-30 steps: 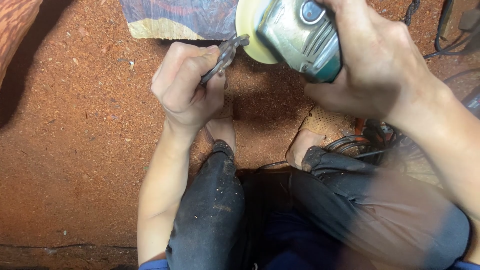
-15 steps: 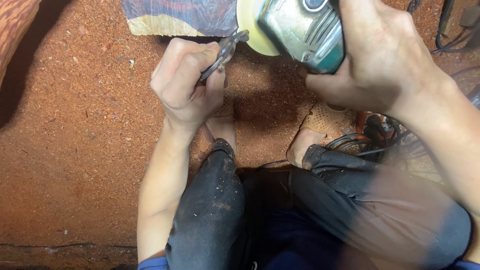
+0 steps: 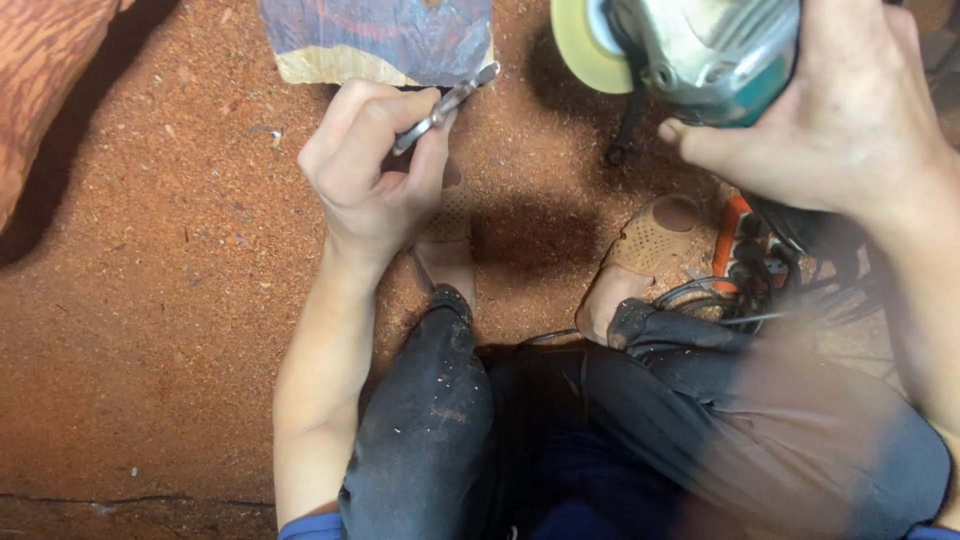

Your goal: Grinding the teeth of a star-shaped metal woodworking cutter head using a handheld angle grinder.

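Since the earlier frame, right hand, gripping the grey-and-teal angle grinder with pale yellow disc, has swung it rightward off the slim metal tool pinched in left hand, probably for inspection.

Your left hand pinched a small metal tool, its tip near the edge of a painted wooden slab on the sawdust-covered floor. Your right hand gripped an angle grinder, its yellow disc raised clear of the tool. An orange power strip lay beside your right foot.
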